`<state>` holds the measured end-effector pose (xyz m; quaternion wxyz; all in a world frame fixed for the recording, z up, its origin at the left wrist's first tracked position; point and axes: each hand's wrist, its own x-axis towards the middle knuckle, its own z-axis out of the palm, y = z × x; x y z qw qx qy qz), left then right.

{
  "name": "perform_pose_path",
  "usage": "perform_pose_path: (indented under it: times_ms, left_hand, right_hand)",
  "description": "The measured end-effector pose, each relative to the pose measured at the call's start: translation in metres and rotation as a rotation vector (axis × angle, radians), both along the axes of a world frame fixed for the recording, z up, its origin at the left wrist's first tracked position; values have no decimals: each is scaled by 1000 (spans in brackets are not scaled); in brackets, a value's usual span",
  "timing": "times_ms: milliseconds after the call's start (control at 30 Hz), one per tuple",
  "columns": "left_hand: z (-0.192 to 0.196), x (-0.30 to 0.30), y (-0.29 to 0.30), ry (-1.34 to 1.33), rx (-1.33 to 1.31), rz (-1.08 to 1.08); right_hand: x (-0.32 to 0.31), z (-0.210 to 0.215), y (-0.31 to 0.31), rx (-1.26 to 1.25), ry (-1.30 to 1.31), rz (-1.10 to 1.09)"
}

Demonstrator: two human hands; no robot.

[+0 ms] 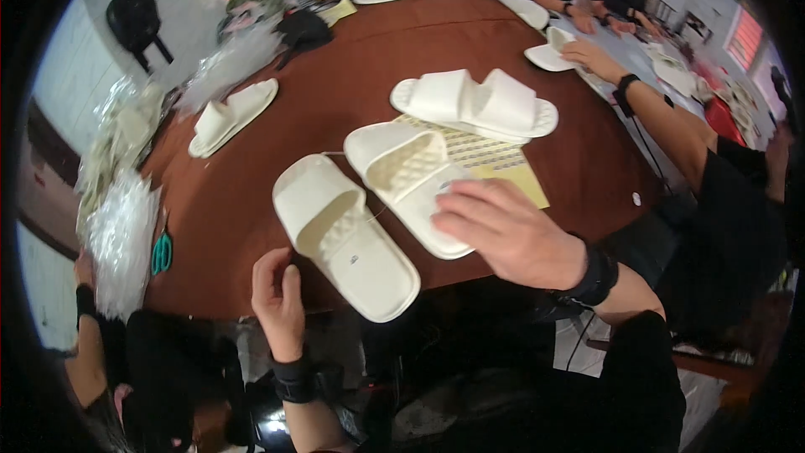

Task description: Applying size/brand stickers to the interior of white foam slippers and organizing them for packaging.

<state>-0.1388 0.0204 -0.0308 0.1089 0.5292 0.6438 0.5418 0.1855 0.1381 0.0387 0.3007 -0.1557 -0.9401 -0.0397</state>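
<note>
- left hand (279, 295): half-curled, looks empty, just beside the near slipper (348, 245)
- right hand (524, 233): fingers bent onto the other slipper (417, 193), can't tell if it's pinching anything

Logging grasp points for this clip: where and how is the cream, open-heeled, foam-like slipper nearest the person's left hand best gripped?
Probably by the rounded heel end, from the person's side, pinched top and bottom: the slipper lies sole-down, heel towards the person, apparently overhanging the brown tabletop, while its wide strap covers the far end.
</note>
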Motion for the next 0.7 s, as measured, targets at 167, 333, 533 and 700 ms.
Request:
perform_pose_path:
  times_ms: [167, 333, 533, 700]
  left_hand:
    - [5, 5, 0, -43, 7, 6]
    - [4, 3, 0, -39, 33, 15]
    - [3, 1, 1, -52, 50, 23]
    - [3, 0, 0, -5, 67, 22]
  right_hand:
    - [-5, 18, 0, -99, 161, -2]
    - [-13, 44, 4, -168, 355, 69]
    - [-13, 80, 7, -245, 426, 52]
    - [-16, 102, 12, -329, 555, -12]
